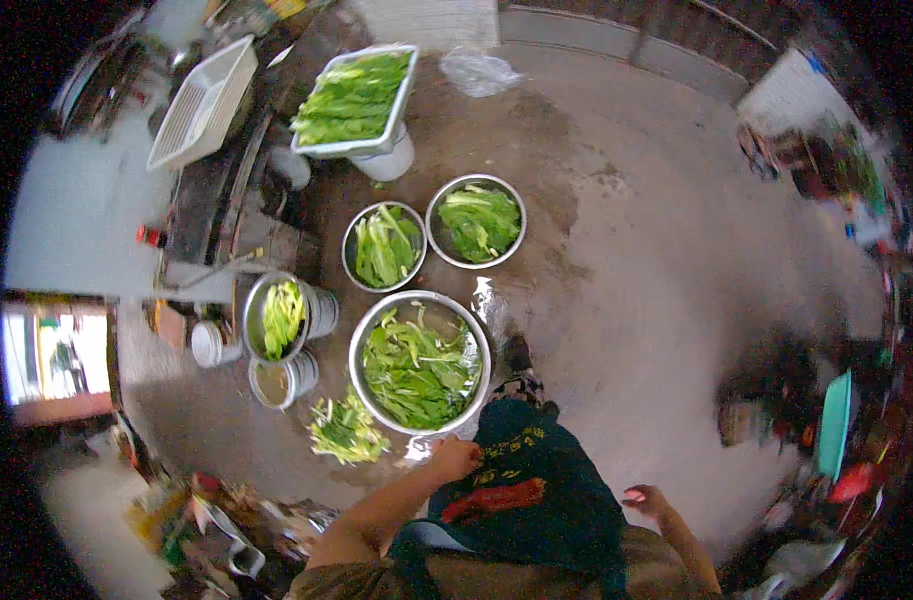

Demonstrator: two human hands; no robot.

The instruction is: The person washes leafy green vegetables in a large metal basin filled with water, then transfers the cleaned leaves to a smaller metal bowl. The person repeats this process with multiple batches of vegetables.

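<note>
Leafy greens float in water in a large metal basin point(357, 382) on the wet floor before me. My left hand point(456, 457), its fingers curled, is beside the dark printed apron point(569, 480), just below the basin's rim; whether it holds anything is unclear. Out to the right, away from the basins, hangs my right hand point(645, 501) with bent fingers and nothing visible in it. A loose pile of greens point(348, 431) lies on the floor left of the large basin. Beyond it, two smaller metal basins point(345, 259) point(523, 232) hold more leaves.
A white crate point(408, 90) full of greens rests on a white bucket point(389, 161). An empty white ribbed basket point(201, 105) stands at the upper left. Another metal bowl point(248, 322) of greens sits by white buckets point(306, 371). A clear plastic bag point(479, 73) lies farther off.
</note>
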